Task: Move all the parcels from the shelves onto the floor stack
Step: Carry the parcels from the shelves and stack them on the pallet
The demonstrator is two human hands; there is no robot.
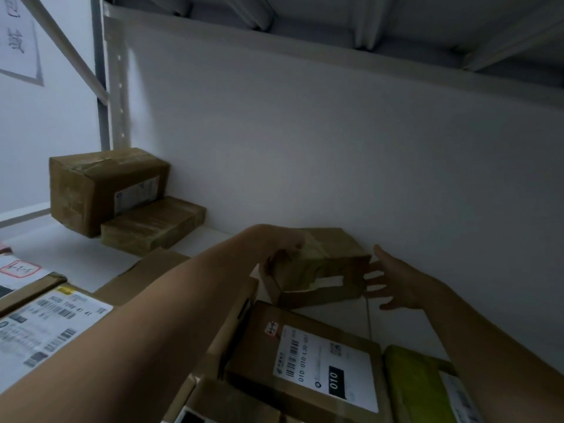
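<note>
Brown corrugated cardboard, glossy with wrinkled clear tape: a small brown cardboard parcel [323, 264], box-shaped, sits at the back of the white shelf board [76, 254], close against the smooth white back panel [305, 148]. Whether its base is fully down on the shelf cannot be told. The left hand [283, 248] grips its upper left edge, fingers curled over the top. The right hand [396, 285] is spread, fingers straight, with the fingertips at the parcel's right end. The hands are apart, one at each end. Far left on the same shelf stands a large taped brown carton [100, 190] bearing a pale label, with a flat taped brown box [152, 224] touching its front. In the foreground are a flat brown box with a white barcode label marked 010 [305, 361], a yellow-green plastic mailer bag [418, 386] just beside it, and a wide labelled carton [61, 315] under the left forearm.
</note>
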